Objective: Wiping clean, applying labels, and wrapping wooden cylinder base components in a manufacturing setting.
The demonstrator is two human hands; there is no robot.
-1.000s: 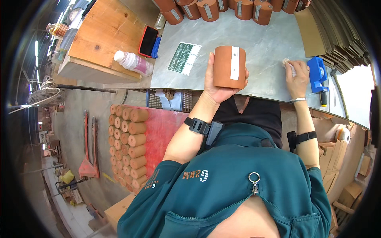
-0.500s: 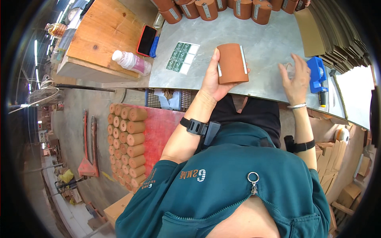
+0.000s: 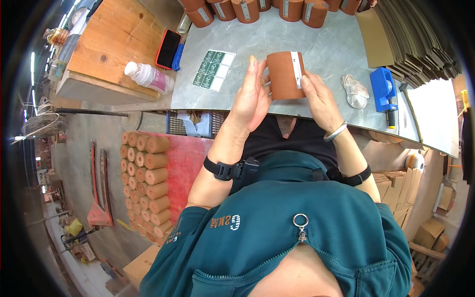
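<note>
Cylinder (image 3: 283,76): reddish brown, pale metal strip down its right-hand side; upper centre of frame, raised in front of the table (image 3: 316,49) edge, between the two hands.

Right hand (image 3: 323,103): partly closed, at the cylinder's lower right. Thumb lies against the side by the strip's lower end; other fingers mostly hidden, so their exact grip cannot be read. Has hold of the cylinder.

Left hand (image 3: 251,99): loosely open, just left of the cylinder. Thumb points up, clear of it; fingertips reach to its left edge. Whether they bear on it cannot be told.

Right of the right hand: crumpled cloth (image 3: 355,92) on the table, then blue dispenser (image 3: 383,90), near the cloth. Left of the left hand: sheet (image 3: 213,71) of green and white labels, flat. Farther left: bottle (image 3: 148,77), lying tilted, and phone (image 3: 169,48). Top of frame: row of similar cylinders (image 3: 246,11). Upper right: cardboard stack (image 3: 415,39).
</note>
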